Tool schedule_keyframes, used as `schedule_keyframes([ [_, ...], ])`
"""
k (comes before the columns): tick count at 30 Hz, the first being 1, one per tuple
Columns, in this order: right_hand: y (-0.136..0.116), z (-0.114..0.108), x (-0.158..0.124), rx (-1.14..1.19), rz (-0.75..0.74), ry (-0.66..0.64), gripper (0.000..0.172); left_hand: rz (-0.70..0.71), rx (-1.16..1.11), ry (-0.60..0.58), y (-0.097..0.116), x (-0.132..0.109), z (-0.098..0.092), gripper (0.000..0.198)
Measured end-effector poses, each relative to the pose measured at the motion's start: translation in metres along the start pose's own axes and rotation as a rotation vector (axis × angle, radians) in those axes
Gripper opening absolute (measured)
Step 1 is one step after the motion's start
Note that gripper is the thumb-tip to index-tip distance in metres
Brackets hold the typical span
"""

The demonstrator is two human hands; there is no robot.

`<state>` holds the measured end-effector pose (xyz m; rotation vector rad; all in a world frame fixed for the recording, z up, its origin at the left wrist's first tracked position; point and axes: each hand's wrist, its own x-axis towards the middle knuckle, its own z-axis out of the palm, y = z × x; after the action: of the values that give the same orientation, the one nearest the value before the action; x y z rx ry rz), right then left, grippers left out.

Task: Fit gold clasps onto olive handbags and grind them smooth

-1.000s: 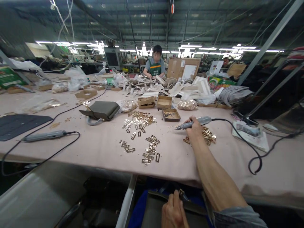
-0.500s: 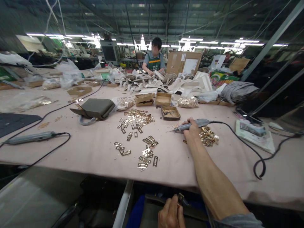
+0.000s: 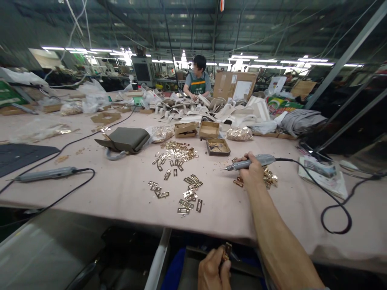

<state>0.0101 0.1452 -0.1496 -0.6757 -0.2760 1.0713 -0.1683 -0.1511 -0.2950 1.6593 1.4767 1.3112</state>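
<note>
My right hand [image 3: 253,172] is closed around a grey electric screwdriver [image 3: 262,159], its tip pointing left over the table. Behind that hand lies a pile of gold metal parts [image 3: 269,177]. Below the table's front edge, my left hand [image 3: 213,270] pinches a small metal plate [image 3: 227,250] over a dark olive bag piece [image 3: 193,266]. Several loose metal plates [image 3: 190,195] lie mid-table, with a larger heap [image 3: 178,152] behind them. A small box [image 3: 218,147] holding small parts stands left of the screwdriver's tip.
An olive bag [image 3: 127,140] and a second screwdriver [image 3: 48,175] lie to the left. Farther back are bagged parts [image 3: 239,133], open boxes [image 3: 209,129] and a heap of pale pieces [image 3: 193,106]. A person [image 3: 198,80] works behind them. The screwdriver's cable loops at the right.
My right hand has moved slightly right with the screwdriver, and its cable loop has shifted. My left hand still holds the plate, a little farther left. The view has shifted slightly.
</note>
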Motion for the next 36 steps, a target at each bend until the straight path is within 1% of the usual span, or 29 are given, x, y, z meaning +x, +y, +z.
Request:
schedule_keyframes([
  [3,-0.023,0.001,-0.026,-0.001,-0.005,-0.069,0.030,-0.110,-0.185,-0.140,0.011,0.010,-0.007,0.036],
  [5,-0.038,-0.004,-0.051,0.006,0.006,-0.103,0.030,-0.228,-0.291,-0.214,0.023,0.018,-0.014,0.034],
  [7,-0.050,-0.014,-0.083,0.002,0.019,-0.134,0.031,-0.389,-0.362,-0.233,0.036,0.024,-0.020,0.030],
  [8,-0.055,-0.021,-0.101,-0.006,0.026,-0.146,0.031,-0.430,-0.381,-0.225,0.040,0.026,-0.023,0.028],
  [10,-0.061,-0.037,-0.136,-0.024,0.046,-0.156,0.031,-0.445,-0.410,-0.213,0.045,0.028,-0.026,0.026],
  [13,-0.064,-0.059,-0.184,-0.056,0.076,-0.136,0.034,-0.461,-0.464,-0.239,0.043,0.026,-0.026,0.024],
  [15,-0.062,-0.070,-0.209,-0.085,0.076,-0.118,0.035,-0.461,-0.481,-0.258,0.040,0.023,-0.024,0.024],
  [17,-0.058,-0.078,-0.227,-0.120,0.060,-0.111,0.035,-0.470,-0.489,-0.264,0.037,0.022,-0.023,0.024],
  [19,-0.053,-0.083,-0.237,-0.145,0.042,-0.118,0.034,-0.489,-0.505,-0.267,0.036,0.022,-0.022,0.024],
  [22,-0.048,-0.087,-0.244,-0.165,0.028,-0.150,0.034,-0.521,-0.537,-0.264,0.035,0.024,-0.021,0.025],
  [27,-0.042,-0.088,-0.249,-0.231,0.009,-0.213,0.032,-0.562,-0.562,-0.243,0.035,0.024,-0.022,0.024],
  [33,-0.037,-0.087,-0.252,-0.271,-0.018,-0.236,0.029,-0.585,-0.581,-0.236,0.038,0.024,-0.024,0.026],
  [36,-0.035,-0.088,-0.252,-0.279,-0.017,-0.236,0.028,-0.588,-0.586,-0.229,0.038,0.024,-0.024,0.024],
])
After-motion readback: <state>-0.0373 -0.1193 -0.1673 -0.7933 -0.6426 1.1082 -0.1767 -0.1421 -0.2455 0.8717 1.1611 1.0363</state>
